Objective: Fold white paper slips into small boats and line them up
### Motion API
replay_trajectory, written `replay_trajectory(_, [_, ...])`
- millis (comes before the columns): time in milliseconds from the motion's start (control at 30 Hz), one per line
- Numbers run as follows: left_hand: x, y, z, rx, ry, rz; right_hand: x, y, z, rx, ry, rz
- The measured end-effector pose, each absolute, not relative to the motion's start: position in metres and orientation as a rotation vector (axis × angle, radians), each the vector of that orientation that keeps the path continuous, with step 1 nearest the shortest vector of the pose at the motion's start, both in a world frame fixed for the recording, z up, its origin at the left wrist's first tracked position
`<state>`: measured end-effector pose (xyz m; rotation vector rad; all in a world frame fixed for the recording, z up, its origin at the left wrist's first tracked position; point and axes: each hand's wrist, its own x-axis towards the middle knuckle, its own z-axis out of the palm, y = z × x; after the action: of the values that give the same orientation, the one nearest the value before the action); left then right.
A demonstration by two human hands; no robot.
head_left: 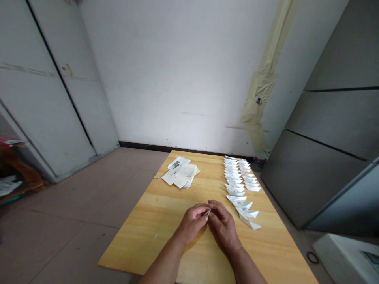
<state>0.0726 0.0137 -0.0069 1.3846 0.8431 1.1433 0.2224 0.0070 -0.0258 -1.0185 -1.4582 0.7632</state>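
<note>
A: Paper status?
B: Small folded paper [208, 213] pinched in left hand [193, 221] over table [142, 232]; mostly covered, shape unreadable.
A: Right?
B: Right hand [222, 225] curled against it; grip hidden, can't tell. Loose sheets [186, 172] piled left, lower ones covered. Forearms [166, 261] cut off.

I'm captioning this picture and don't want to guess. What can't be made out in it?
All in the head view:
Small pale paper piece: mostly hidden by fingers of the bare left hand and bare right hand.
Print on the loose white paper sheets: too small to read; upper sheets cover lower ones.
Exact count of the folded white paper pieces: far ones overlap.
White box-shaped object, lower right: cut off by the picture's edges.
</note>
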Motion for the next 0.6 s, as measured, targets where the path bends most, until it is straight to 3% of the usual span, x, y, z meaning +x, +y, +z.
replay_trajectory(600, [0.0723,0.0171,-0.0149,1.127,0.697,1.084,0.2192,0.0037,-0.0224,-1.01,-1.447,0.837])
